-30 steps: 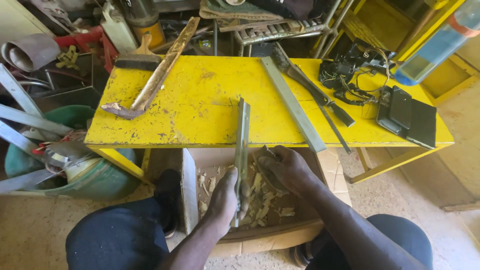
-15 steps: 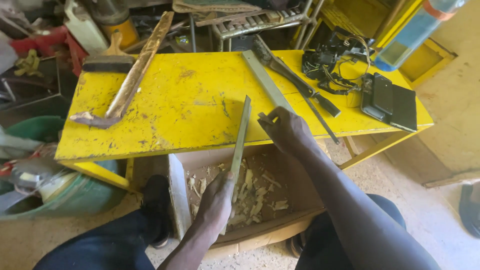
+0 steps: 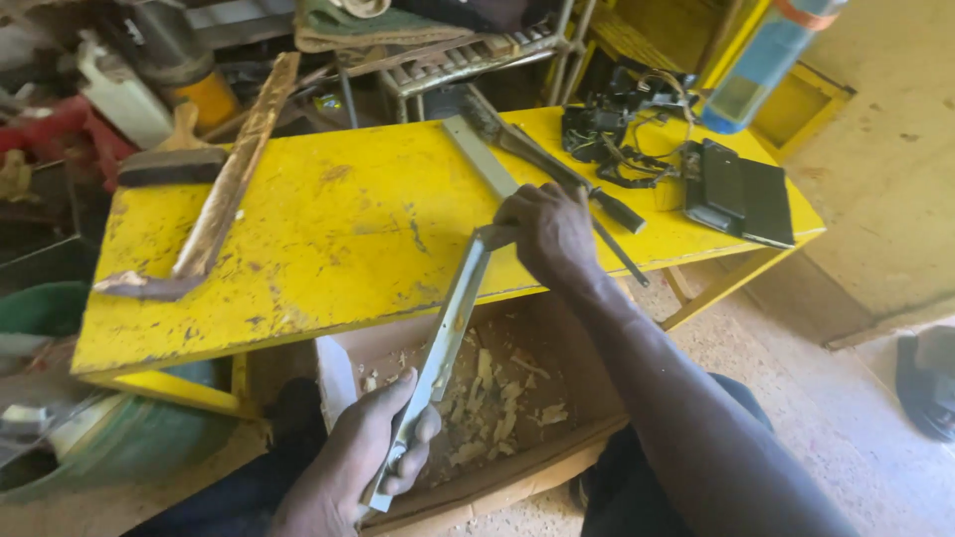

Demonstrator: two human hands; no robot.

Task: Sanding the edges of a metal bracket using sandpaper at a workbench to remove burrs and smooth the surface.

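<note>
head view: a long grey metal strip (image 3: pixel 450 333) is held at both ends, slanted over the front edge of the yellow table (image 3: pixel 328 229). its long axis runs from low and near, by the left hand (image 3: pixel 363 462), up and away to the right hand (image 3: pixel 547 234). the left hand is wrapped shut around the lower end, fingers curled over the flat face, just above the cardboard box (image 3: pixel 477 398) of wood chips. the right hand is closed over the upper end, knuckles up, wrist bent down, resting at the table's edge. the strip is bridged between the two grips, its middle passing over the table's front edge, though contact there cannot be told. the right forearm is stretched forward across the box; the left arm is kept low and close to the body. the right hand is the farther one, the left the nearer.

just beyond the right hand a second grey bar (image 3: pixel 480 154) is laid flat on the table, running away from the viewer, and dark pliers (image 3: pixel 557 169) are seen beside it. a worn wooden-handled tool (image 3: pixel 214 214) is laid on the table's left side. at the far right a black flat case (image 3: pixel 741 194) and tangled black cables (image 3: pixel 612 134) are seen.
</note>
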